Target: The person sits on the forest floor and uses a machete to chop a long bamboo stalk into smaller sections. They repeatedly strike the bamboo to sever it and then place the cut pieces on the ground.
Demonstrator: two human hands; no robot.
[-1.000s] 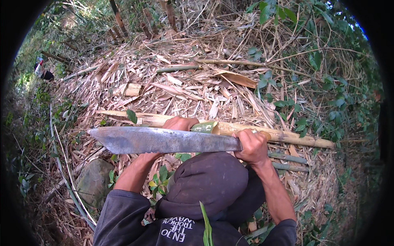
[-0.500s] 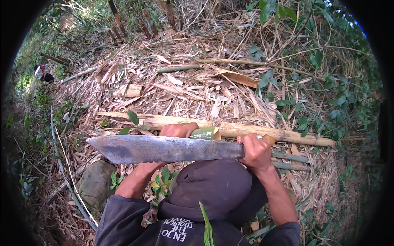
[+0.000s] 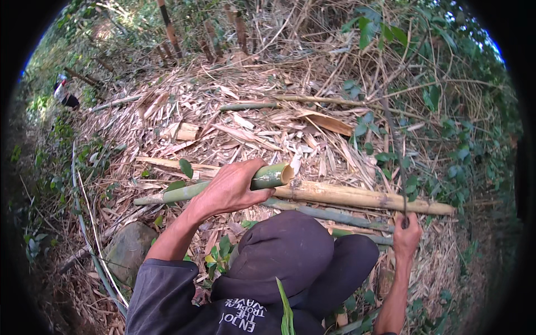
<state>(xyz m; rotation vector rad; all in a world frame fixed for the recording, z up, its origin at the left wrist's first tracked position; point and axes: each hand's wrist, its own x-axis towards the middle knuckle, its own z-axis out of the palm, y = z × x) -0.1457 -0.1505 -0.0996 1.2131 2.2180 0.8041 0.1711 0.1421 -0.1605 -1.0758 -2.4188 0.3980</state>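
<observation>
My left hand (image 3: 237, 186) is closed round a green bamboo piece (image 3: 272, 176). Its hollow cut end points right, and its thinner length runs out to the left past my wrist. My right hand (image 3: 407, 233), off to the right, is closed on the handle of a machete (image 3: 399, 159). The machete's blade stands edge-on, pointing away from me, apart from the bamboo. Most of the handle is hidden in my fist. A thick yellowish bamboo pole (image 3: 352, 194) lies crosswise just beyond my knees, partly behind the green piece.
Thinner green bamboo poles (image 3: 335, 216) lie nearer me beside the yellowish one. A grey rock (image 3: 129, 251) sits at the left. Dry bamboo chips (image 3: 262, 137) cover the ground. Leafy vines (image 3: 446, 134) hang at the right, and a person (image 3: 66, 96) is far left.
My right hand has swung the machete from lying across in front of me out to the right, blade edge-on. My left hand has lifted the green bamboo, now in fuller view.
</observation>
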